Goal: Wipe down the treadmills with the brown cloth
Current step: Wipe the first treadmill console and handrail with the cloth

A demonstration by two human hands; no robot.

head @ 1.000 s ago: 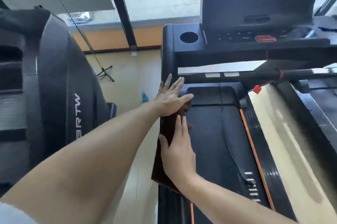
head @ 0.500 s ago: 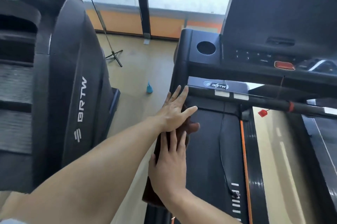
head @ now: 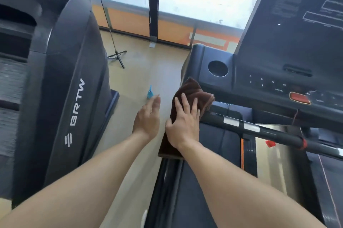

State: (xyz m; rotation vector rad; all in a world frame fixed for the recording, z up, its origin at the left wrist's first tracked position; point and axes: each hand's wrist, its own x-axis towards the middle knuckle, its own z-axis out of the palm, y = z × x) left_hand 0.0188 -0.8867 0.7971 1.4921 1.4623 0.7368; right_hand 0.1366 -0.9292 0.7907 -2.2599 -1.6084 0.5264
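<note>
The brown cloth (head: 193, 89) hangs against the left upright of the black treadmill (head: 219, 153) in front of me, just below its console. My right hand (head: 183, 123) presses flat on the cloth with straight, spread fingers. My left hand (head: 147, 118) hovers in the air to the left of the cloth, fingers straight and together, touching nothing. The cloth's lower edge shows below my right wrist.
A large black BRTW machine (head: 61, 79) stands close on the left. A small blue spray bottle (head: 150, 93) sits on the tan floor between the machines. A thin tripod stand (head: 116, 49) rises further back. The treadmill's console (head: 297, 42) and handrail (head: 259, 129) are to the right.
My left hand has lifted off the cloth and moved left into the air. My right hand has slid the cloth up the upright toward the console.
</note>
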